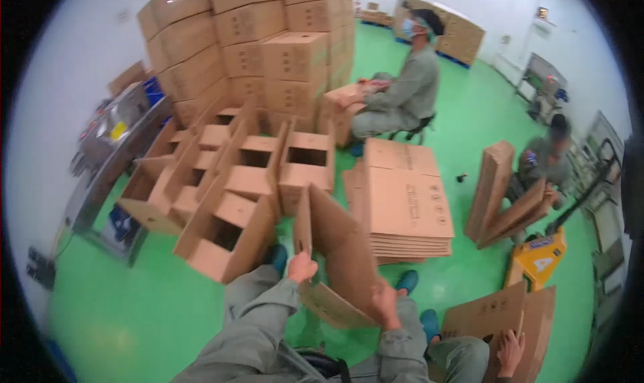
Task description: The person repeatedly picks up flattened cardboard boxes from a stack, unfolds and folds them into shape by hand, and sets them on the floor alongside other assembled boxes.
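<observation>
Between my knees stands a cardboard box [342,249], spread partway into a box shape with its inside showing. My left hand [303,267] is closed on its near left edge. On the near right edge, my right hand [387,304] is closed as well, its fingers partly hidden by the board. Just ahead and to the left is an opened box [231,238] with its top flaps up. Right of the held box lies a stack of flat cardboard boxes [409,205].
More opened boxes [308,158] stand in rows ahead, before tall stacks of closed boxes [248,30]. A seated co-worker [402,81] handles a box. Another person's hand [511,349] holds cardboard at lower right. A third person [543,158] is near a yellow pallet jack [540,259].
</observation>
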`<act>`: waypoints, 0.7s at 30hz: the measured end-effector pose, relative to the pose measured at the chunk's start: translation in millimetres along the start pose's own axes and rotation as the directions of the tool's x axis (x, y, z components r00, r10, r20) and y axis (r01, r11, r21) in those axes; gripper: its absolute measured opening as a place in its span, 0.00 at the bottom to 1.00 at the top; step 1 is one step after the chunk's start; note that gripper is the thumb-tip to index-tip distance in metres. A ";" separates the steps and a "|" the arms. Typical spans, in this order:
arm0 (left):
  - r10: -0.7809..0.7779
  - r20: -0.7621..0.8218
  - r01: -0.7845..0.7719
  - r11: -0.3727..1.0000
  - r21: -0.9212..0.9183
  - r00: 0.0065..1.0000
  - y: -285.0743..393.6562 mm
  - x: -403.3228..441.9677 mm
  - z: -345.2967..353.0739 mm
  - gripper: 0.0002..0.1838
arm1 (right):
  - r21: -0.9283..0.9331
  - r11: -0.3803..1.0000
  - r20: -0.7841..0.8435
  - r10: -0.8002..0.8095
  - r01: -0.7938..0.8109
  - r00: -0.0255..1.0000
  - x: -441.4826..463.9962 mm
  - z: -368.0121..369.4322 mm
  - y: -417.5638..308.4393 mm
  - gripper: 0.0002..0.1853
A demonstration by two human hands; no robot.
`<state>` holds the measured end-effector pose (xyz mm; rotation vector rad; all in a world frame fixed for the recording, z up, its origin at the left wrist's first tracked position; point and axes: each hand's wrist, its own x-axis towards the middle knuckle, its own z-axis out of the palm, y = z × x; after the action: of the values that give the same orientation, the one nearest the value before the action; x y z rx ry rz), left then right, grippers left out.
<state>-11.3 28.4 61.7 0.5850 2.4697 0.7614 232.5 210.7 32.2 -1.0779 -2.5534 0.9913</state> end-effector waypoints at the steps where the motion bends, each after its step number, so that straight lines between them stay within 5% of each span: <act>1: 0.017 0.014 -0.017 1.000 0.005 1.000 -13.9 -19.2 -2.0 0.33 | 0.011 0.999 -0.073 -0.036 0.036 0.997 12.9 3.7 19.1 0.22; 5: 0.099 0.024 -0.101 0.994 0.052 0.995 -68.8 -102.1 32.2 0.38 | 0.243 0.969 -0.140 -0.017 0.051 0.990 39.2 -5.2 -14.0 0.23; 6: 0.323 -0.283 -0.212 0.908 0.361 0.903 -58.2 -129.2 29.3 0.40 | 0.144 0.987 -0.119 -0.049 0.066 0.992 45.3 4.1 -20.9 0.25; 8: 0.684 -0.338 -0.388 0.676 0.626 0.646 -26.7 -159.7 20.6 0.41 | 0.047 0.996 -0.101 -0.066 0.071 0.993 47.6 10.6 -37.6 0.26; 10: 0.639 -0.040 -0.570 0.711 0.411 0.768 1.5 -174.4 39.1 0.34 | 0.027 0.997 -0.068 -0.064 0.066 0.996 41.7 3.5 -60.8 0.28; 11: 0.470 0.176 -0.501 0.825 0.262 0.865 11.9 -189.7 56.7 0.30 | 0.039 0.998 -0.049 -0.050 0.052 0.998 44.1 6.4 -57.7 0.28; 12: 0.464 0.185 -0.498 0.826 0.263 0.866 17.5 -184.9 58.2 0.30 | 0.044 0.998 -0.043 -0.042 0.044 0.998 42.7 3.0 -60.5 0.28; 14: 0.268 0.496 -0.430 0.868 0.248 0.826 26.0 -153.7 62.0 0.32 | -0.073 0.997 0.046 0.030 -0.027 0.998 43.0 -11.6 -64.1 0.24; 15: 0.331 0.468 -0.438 0.889 0.137 0.819 6.8 -134.9 86.3 0.33 | -0.080 0.996 0.045 0.039 -0.035 0.998 43.6 -13.7 -57.2 0.24; 17: 0.204 0.601 -0.304 0.950 0.068 0.773 0.3 -90.9 82.7 0.37 | -0.116 0.987 0.060 -0.108 0.115 0.992 43.5 -15.8 -41.9 0.19; 20: 0.020 0.603 -0.155 0.973 0.172 0.797 -22.1 -39.7 112.6 0.33 | -0.136 0.989 0.123 -0.039 0.055 0.992 41.0 -10.8 -38.6 0.16; 21: -0.087 0.472 -0.115 0.916 0.384 0.877 -19.3 -35.3 121.0 0.32 | -0.116 0.991 0.097 -0.052 0.063 0.994 36.3 -11.8 -44.5 0.16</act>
<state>79.4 43.7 -26.6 0.8268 2.1448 0.0703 186.5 219.2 67.4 -1.0030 -2.7339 0.9058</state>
